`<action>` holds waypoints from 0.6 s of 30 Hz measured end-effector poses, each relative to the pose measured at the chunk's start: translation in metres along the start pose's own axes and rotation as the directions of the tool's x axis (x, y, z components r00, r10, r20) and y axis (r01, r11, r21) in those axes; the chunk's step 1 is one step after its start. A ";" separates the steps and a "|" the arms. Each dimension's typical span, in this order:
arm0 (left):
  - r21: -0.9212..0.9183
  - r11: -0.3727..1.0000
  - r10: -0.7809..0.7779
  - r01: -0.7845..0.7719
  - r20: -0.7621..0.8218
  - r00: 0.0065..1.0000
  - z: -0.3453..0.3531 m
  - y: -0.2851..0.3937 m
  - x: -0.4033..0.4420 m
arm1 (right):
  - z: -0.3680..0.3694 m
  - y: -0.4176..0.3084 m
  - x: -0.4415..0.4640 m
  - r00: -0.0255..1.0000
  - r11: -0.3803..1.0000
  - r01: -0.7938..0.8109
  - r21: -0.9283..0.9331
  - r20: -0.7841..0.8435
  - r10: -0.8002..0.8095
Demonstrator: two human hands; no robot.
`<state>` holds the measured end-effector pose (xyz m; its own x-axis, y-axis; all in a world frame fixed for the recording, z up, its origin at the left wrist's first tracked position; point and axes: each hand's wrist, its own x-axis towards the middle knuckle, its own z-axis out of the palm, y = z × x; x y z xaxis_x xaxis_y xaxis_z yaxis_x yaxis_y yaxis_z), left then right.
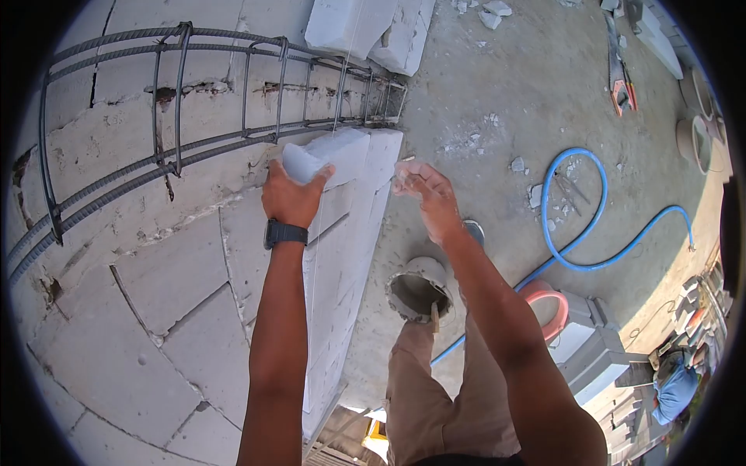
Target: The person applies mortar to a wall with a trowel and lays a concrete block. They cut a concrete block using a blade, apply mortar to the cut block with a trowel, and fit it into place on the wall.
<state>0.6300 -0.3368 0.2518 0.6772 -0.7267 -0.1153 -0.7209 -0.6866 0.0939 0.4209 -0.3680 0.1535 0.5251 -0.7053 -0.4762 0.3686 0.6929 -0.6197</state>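
A white block [338,155] sits at the top edge of the block wall [171,303], beside the rebar cage [171,159]. My left hand [292,193], with a dark watch on the wrist, grips the near end of that block between thumb and fingers. To the right of the block, over the floor, is my right hand [426,194]. Its fingers are bent towards the thumb around something small and pale that I cannot make out. A thin string runs down past the block along the wall.
Below my right hand stands a mortar bucket [420,289]. A blue hose [602,264] loops over the concrete floor [482,101], by a pink-rimmed bucket [544,307] and grey blocks [594,342]. A handsaw [618,78] lies at the upper right. More white blocks [353,27] stand at the top.
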 end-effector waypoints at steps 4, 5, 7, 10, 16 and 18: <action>-0.020 1.000 -0.014 0.014 -0.024 1.000 0.007 -0.013 0.006 | -0.015 0.014 -0.007 0.998 0.998 -0.019 -0.056 -0.058 0.015; -0.022 1.000 0.003 -0.004 -0.052 0.999 0.011 -0.017 0.008 | -0.019 0.019 -0.009 0.998 0.998 -0.013 -0.059 -0.055 0.009; -0.025 1.000 0.003 -0.004 -0.050 0.999 0.010 -0.015 0.008 | -0.028 0.027 -0.012 0.997 0.994 -0.046 -0.101 -0.062 0.040; -0.027 1.000 0.004 -0.005 -0.049 0.999 0.012 -0.018 0.010 | -0.031 0.024 -0.022 0.988 0.977 -0.124 -0.172 -0.113 0.106; 0.036 0.999 0.023 -0.022 -0.048 0.999 0.017 -0.020 0.011 | -0.051 0.047 -0.028 0.979 0.956 -0.158 -0.246 -0.165 0.119; 0.039 0.999 0.028 -0.027 -0.044 0.999 0.018 -0.020 0.012 | -0.054 0.054 -0.026 0.977 0.955 -0.160 -0.251 -0.179 0.117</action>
<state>0.6495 -0.3316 0.2303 0.6623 -0.7461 -0.0690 -0.7439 -0.6657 0.0582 0.3860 -0.3206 0.0985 0.4190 -0.6351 -0.6489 0.0757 0.7366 -0.6721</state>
